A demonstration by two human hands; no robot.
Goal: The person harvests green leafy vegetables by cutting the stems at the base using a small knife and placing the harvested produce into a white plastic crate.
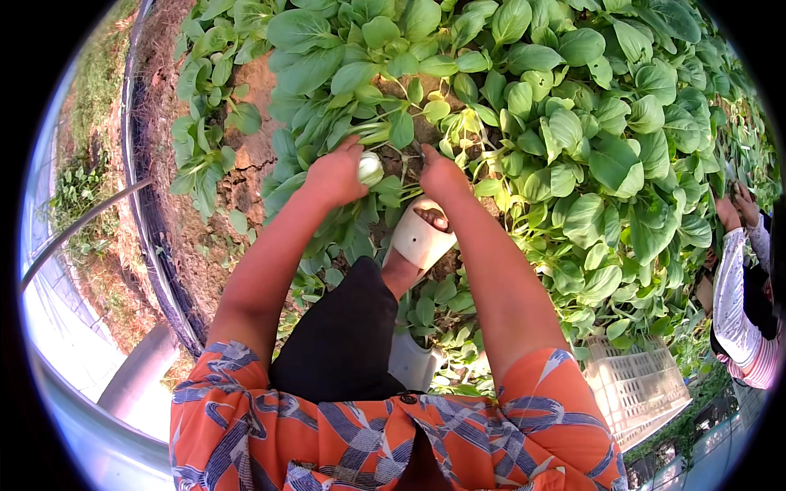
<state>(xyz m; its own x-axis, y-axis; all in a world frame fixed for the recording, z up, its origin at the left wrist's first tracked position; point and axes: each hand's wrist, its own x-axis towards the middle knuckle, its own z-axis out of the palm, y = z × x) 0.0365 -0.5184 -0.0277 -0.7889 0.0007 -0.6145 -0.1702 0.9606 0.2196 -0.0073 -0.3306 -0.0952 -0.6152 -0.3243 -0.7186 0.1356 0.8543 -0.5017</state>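
My left hand is closed around a cut leafy green, its pale stem base turned toward my right hand. The leaves of that plant spread up and left among others. My right hand is raised just right of it, fingers curled around a small dark thing that may be a knife, mostly hidden. Thin stems and yellowing leaves of the leafy green plants stand around both hands. Below the hands is my foot in a pale slide sandal.
A white plastic crate lies at the lower right, and a co-worker's hands are among the plants at the far right. A dark-edged border and a curved pole are on the left. A pale stool-like object is behind my leg.
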